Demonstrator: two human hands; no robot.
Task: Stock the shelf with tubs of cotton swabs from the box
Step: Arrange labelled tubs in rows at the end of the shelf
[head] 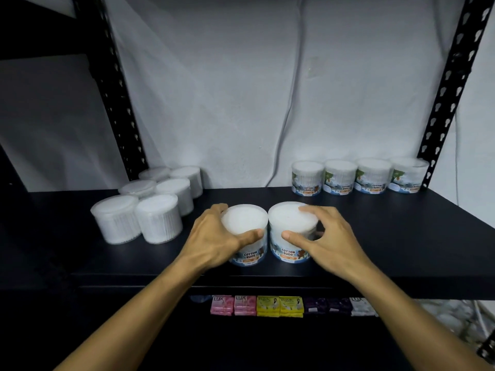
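Gripping one tub apiece, the person works at the front edge of the black shelf; the left hand curls round the left cotton-bud tub, thumb on the near rim and fingers over the far side; the right hand pinches the right cotton-bud tub at its lid, thumb on the near rim and a fingertip on top; both tubs stand upright on the shelf, touching each other, labels facing outward; a row of four labelled tubs lines the back right, and a cluster of six tubs whose labels do not show sits at the left; the box is out of view; these tubs look light and rigid, clear plastic with smooth walls that could slip, and a lid might pop if lifted by it alone; holding round the wall just below the rim seems safest; soap packets show on the lower shelf.
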